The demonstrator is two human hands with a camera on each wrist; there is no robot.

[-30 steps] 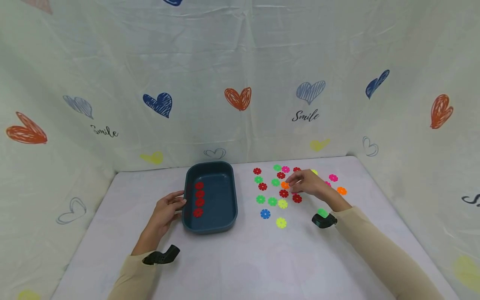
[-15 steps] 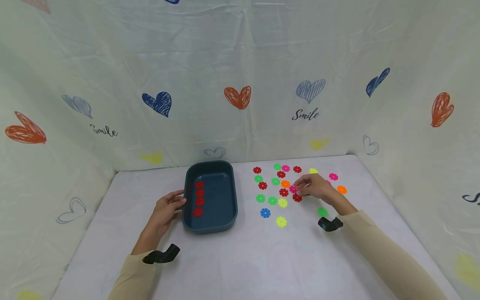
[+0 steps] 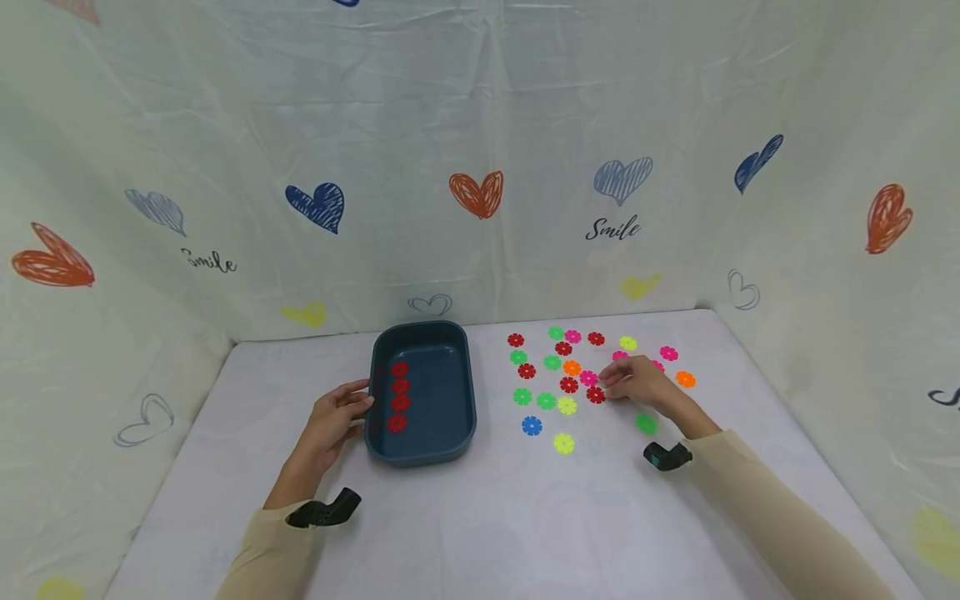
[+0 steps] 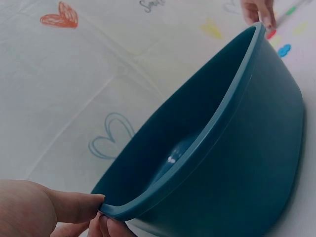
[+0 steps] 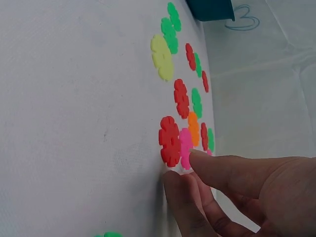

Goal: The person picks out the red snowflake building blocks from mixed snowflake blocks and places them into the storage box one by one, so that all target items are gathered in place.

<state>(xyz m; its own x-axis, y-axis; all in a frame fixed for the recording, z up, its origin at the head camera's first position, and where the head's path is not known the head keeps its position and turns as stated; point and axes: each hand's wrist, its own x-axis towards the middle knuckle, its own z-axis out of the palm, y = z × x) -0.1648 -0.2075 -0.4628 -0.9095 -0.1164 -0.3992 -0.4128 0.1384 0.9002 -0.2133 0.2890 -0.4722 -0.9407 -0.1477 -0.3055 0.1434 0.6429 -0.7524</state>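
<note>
A dark teal plastic basin (image 3: 442,404) stands left of centre, with several red flower-shaped discs (image 3: 401,387) in a column along its left side. My left hand (image 3: 330,429) holds the basin's near-left rim; in the left wrist view its thumb (image 4: 79,206) lies on top and fingers curl below. On the right, my right hand (image 3: 643,386) hovers low over the table beside a red flower disc (image 5: 170,142) and a pink one (image 5: 185,147). Its thumb and fingertips are apart, and I see nothing between them.
Loose flower discs in several colours lie across the right of the white table (image 3: 480,533), among them a blue one (image 3: 532,426), a yellow one (image 3: 564,443) and an orange one (image 3: 686,379). A white curtain (image 3: 390,250) with printed hearts closes off the back and sides.
My right hand has drawn back to the right and slightly nearer, from above the orange disc to beside the red one, uncovering the pink disc. The left hand and basin have stayed put.
</note>
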